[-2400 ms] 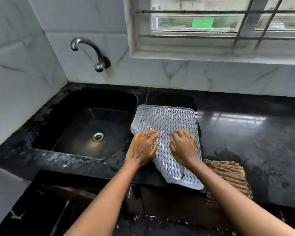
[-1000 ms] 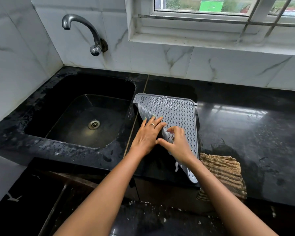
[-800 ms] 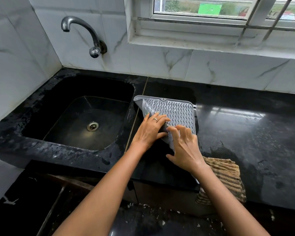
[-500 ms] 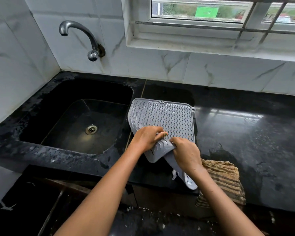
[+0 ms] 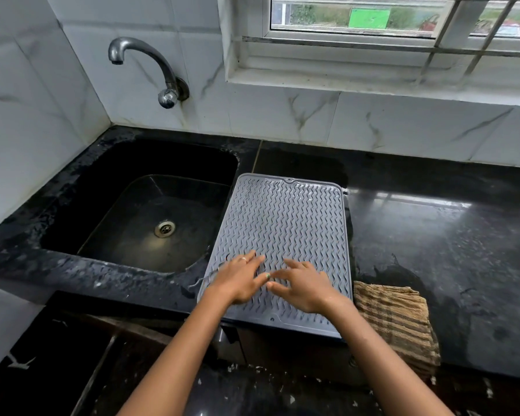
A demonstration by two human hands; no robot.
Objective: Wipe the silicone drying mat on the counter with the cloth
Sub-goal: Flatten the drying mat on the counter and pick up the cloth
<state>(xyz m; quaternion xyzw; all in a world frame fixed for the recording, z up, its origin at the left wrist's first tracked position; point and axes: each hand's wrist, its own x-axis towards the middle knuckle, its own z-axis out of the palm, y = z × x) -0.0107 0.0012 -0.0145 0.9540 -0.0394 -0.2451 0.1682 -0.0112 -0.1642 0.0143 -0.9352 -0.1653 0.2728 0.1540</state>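
The grey ribbed silicone drying mat (image 5: 282,223) lies flat on the black counter (image 5: 433,235), just right of the sink; its near edge hangs a little over the counter's front. My left hand (image 5: 240,280) and my right hand (image 5: 300,286) rest side by side on the mat's near part, palms down, fingers spread, holding nothing. The brown striped cloth (image 5: 394,319) lies folded on the counter right of the mat, next to my right wrist and untouched.
A black sink (image 5: 150,217) with a metal drain sits left of the mat. A chrome tap (image 5: 150,67) juts from the marble-tiled wall above it. A barred window runs along the back. The counter right of the mat looks wet.
The mat, which both hands held with its near part folded up, now lies flat again. Both hands have let go and lie spread on it.
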